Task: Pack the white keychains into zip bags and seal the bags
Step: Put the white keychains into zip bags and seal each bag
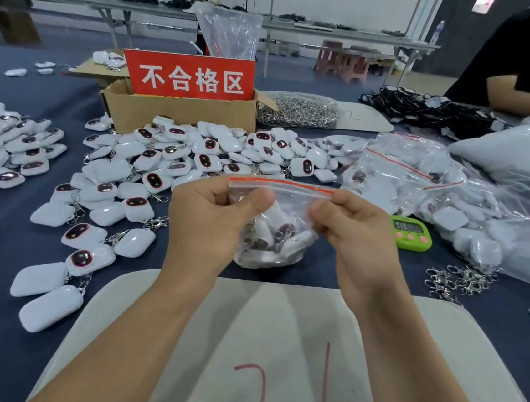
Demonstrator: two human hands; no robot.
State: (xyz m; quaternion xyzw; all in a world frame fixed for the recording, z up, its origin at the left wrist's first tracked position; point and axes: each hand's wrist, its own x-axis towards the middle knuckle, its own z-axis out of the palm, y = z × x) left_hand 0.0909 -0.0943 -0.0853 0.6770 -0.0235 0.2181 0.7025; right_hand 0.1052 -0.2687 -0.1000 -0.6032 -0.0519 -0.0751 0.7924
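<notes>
A clear zip bag (275, 231) with a red strip along its top hangs between both hands above the table's near middle. Several white keychains lie inside it at the bottom. My left hand (209, 221) pinches the bag's upper left, thumb on the front. My right hand (356, 236) pinches the upper right just below the strip. A large heap of loose white keychains (176, 165) with dark oval faces and metal clasps spreads behind and to the left of the hands.
A cardboard box (181, 110) with a red sign stands behind the heap. Filled and empty zip bags (423, 178) pile up at right, beside a green timer (410, 233) and loose metal clasps (458, 281). A beige mat (274, 349) lies nearest me. Another person's arm (523, 93) rests far right.
</notes>
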